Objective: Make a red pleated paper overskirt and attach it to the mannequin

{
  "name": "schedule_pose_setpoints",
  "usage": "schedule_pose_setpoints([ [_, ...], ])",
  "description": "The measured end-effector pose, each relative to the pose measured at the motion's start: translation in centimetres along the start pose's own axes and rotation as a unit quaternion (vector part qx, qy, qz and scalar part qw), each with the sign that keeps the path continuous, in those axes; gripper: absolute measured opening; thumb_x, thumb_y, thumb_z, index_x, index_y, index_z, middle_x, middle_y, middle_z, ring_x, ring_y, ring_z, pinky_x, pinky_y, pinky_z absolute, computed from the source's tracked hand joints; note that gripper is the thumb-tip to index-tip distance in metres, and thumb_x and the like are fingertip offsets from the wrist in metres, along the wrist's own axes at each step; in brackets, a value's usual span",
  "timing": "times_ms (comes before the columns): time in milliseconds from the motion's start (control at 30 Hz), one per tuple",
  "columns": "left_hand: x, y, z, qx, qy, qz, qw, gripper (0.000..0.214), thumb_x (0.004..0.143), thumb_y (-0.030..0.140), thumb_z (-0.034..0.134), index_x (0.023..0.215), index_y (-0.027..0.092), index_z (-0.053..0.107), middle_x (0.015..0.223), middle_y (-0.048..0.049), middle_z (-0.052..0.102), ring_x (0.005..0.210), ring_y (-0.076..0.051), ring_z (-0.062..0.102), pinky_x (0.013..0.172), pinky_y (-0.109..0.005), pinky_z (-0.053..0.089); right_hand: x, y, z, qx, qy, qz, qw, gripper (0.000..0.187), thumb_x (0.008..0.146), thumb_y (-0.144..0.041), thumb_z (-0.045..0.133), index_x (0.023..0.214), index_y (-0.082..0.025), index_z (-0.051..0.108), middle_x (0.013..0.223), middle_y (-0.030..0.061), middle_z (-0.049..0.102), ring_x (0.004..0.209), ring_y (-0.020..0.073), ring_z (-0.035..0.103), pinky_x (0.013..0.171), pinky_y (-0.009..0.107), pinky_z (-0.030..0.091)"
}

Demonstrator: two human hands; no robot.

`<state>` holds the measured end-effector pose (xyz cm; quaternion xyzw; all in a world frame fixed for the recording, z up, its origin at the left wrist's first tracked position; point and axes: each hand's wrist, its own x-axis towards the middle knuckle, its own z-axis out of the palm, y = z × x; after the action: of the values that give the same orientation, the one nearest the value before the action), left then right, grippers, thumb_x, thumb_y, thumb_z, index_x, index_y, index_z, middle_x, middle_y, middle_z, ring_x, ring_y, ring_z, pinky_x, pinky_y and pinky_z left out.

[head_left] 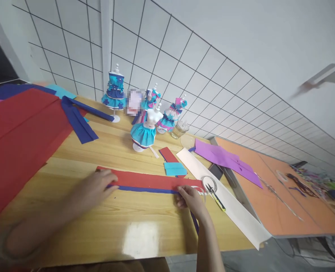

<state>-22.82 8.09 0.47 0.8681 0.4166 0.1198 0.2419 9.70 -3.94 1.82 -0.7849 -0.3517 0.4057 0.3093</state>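
Observation:
A long red paper strip [145, 179] lies across the wooden table, with a narrow blue paper strip [147, 189] along its near edge. At the strips' left end, my left hand [103, 183] has its fingers curled over the paper. My right hand [190, 199] pinches the blue edge near the right end. From below that hand a loose blue tail [194, 222] hangs toward the table's front. Just right of my right hand lie a roll of clear tape [203, 185] and small yellow-handled snips [217, 201].
A mannequin in a turquoise skirt [143, 133] stands behind the strips, near other dressed mannequins [114, 90] and a glass jar [180, 130]. Large red paper [22, 132] covers the left side. White paper [230, 211] and purple paper [224, 158] lie right, beside an orange-topped table [258, 196].

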Motion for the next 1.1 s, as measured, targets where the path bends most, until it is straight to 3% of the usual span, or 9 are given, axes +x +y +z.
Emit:
schedule_pose_setpoints([
  [100,1.2,4.1,1.2,-0.005,-0.075,0.087,0.993,0.02,0.087,0.026,0.046,0.085,0.018,0.064,0.094,-0.0067,0.062,0.094,-0.024,0.058,0.084,-0.035,0.04,-0.7,-0.4,-1.2,-0.03,0.007,-0.009,0.999,0.029,0.078,-0.045,0.054,0.074,-0.017,0.057,0.059,-0.0021,0.058,0.042,0.011,0.056,0.039,0.021,0.04],
  [233,3.7,8.1,3.2,0.001,-0.115,0.145,0.983,0.018,0.087,0.022,0.048,0.093,0.015,0.063,0.098,-0.0095,0.062,0.096,-0.025,0.059,0.084,-0.036,0.042,-1.6,-0.3,-2.6,-0.054,0.02,-0.025,0.998,0.023,0.077,-0.04,0.055,0.079,-0.017,0.06,0.059,-0.0041,0.053,0.042,0.009,0.05,0.039,0.021,0.034],
  [433,8.2,11.5,7.3,-0.073,-0.103,0.168,0.978,0.021,0.085,0.02,0.05,0.104,0.018,0.058,0.102,-0.0068,0.065,0.098,-0.021,0.06,0.082,-0.03,0.045,-2.4,0.4,-4.1,-0.105,0.062,-0.069,0.99,0.02,0.078,-0.032,0.054,0.088,-0.017,0.061,0.06,-0.0039,0.052,0.051,0.0128,0.054,0.052,0.026,0.042],
  [567,9.1,13.9,9.9,-0.038,-0.098,0.163,0.981,0.027,0.08,0.031,0.056,0.103,0.017,0.055,0.104,-0.0093,0.065,0.094,-0.026,0.062,0.075,-0.034,0.047,-3.0,-1.0,-4.2,-0.105,0.075,-0.092,0.987,0.021,0.079,-0.031,0.054,0.092,-0.017,0.063,0.065,-0.0004,0.059,0.057,0.0148,0.056,0.055,0.027,0.043],
  [667,9.2,15.4,10.8,-0.009,-0.079,0.142,0.987,0.028,0.081,0.034,0.053,0.102,0.015,0.054,0.098,-0.0125,0.066,0.09,-0.031,0.063,0.071,-0.038,0.047,-3.6,-2.7,-3.7,-0.028,0.024,-0.129,0.991,0.02,0.079,-0.033,0.057,0.09,-0.017,0.063,0.073,0.0019,0.064,0.064,0.0151,0.059,0.059,0.026,0.045],
  [767,9.3,16.0,11.0,-0.007,-0.073,0.112,0.991,0.019,0.087,0.028,0.042,0.095,0.017,0.056,0.088,-0.0105,0.068,0.082,-0.028,0.066,0.068,-0.037,0.047,-3.8,-3.7,-3.6,0.095,-0.079,-0.157,0.98,0.023,0.078,-0.038,0.062,0.09,-0.018,0.062,0.084,0.0038,0.068,0.08,0.0175,0.065,0.074,0.029,0.05],
  [833,9.4,16.0,11.0,-0.009,-0.068,0.091,0.994,0.017,0.086,0.022,0.041,0.089,0.019,0.057,0.083,-0.009,0.069,0.08,-0.026,0.066,0.067,-0.035,0.046,-3.4,-3.3,-4.2,0.144,-0.093,-0.166,0.971,0.025,0.08,-0.041,0.061,0.092,-0.019,0.062,0.09,0.0051,0.069,0.087,0.019,0.065,0.081,0.032,0.05],
  [1000,9.8,15.0,11.1,-0.095,-0.047,0.05,0.993,0.025,0.077,0.011,0.044,0.093,0.02,0.06,0.086,-0.0056,0.07,0.081,-0.021,0.065,0.07,-0.03,0.045,-0.7,0.5,-6.1,0.095,0.086,-0.186,0.974,0.026,0.084,-0.041,0.055,0.093,-0.017,0.062,0.093,0.0085,0.068,0.087,0.0203,0.063,0.079,0.032,0.049],
  [1100,9.9,14.2,11.1,-0.181,-0.046,0.035,0.982,0.021,0.078,0.015,0.045,0.091,0.02,0.061,0.082,-0.0035,0.069,0.076,-0.018,0.063,0.068,-0.027,0.045,0.5,2.4,-5.9,0.004,0.133,-0.187,0.973,0.022,0.084,-0.035,0.055,0.094,-0.017,0.063,0.092,0.0085,0.068,0.076,0.019,0.061,0.07,0.031,0.049],
])
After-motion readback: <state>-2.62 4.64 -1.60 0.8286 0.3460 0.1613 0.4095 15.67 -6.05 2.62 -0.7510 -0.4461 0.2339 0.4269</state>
